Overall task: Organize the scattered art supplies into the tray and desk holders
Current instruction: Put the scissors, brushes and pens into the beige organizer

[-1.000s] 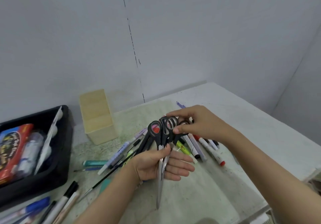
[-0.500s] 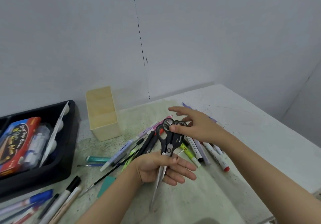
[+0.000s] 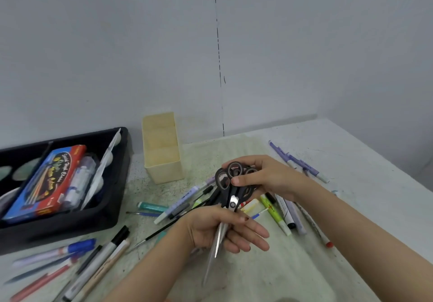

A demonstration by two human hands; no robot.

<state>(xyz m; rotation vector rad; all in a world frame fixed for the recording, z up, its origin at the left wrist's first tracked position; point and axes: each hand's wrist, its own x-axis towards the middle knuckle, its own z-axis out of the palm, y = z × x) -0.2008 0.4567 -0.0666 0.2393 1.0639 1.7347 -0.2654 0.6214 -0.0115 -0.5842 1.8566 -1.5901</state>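
Several black-handled steel scissors (image 3: pixel 232 202) bunched together: left hand (image 3: pixel 222 230) clamps blades under thumb, fingers loosely extended; right hand (image 3: pixel 267 180) grasps handle loops. Cream rectangular holder (image 3: pixel 162 154) beyond fingertips, leftward.

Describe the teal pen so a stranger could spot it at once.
Find the black tray at the left. Just right of its near corner, in front of the cream holder, lies the teal pen. It is short, unlike the long lilac marker slanting beside it.

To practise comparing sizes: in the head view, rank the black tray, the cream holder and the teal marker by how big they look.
1. black tray
2. cream holder
3. teal marker
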